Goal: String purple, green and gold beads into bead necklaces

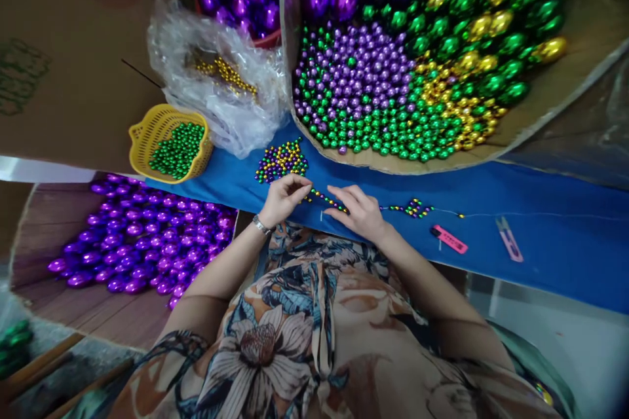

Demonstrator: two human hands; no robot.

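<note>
My left hand [285,200] is closed, thumb and forefinger pinched on the end of a string of small purple, green and gold beads [322,197]. From there the string runs right, between the parted thumb and fingers of my right hand [361,213] and under its palm. My right hand looks open around it. Past that hand the strand continues to a small cluster of beads [417,208], then a thin thread with a gold bead [460,215]. Just beyond my left hand lies a loose pile of mixed beads [282,162] on the blue cloth [354,178].
A pink lighter [449,239] and pink-handled thread snips [510,239] lie at right. A yellow basket [135,144] holds green beads; a clear plastic bag [171,46] has gold ones. A large cardboard box [550,101] of beads stands ahead, and purple beads [142,236] fill a box at left.
</note>
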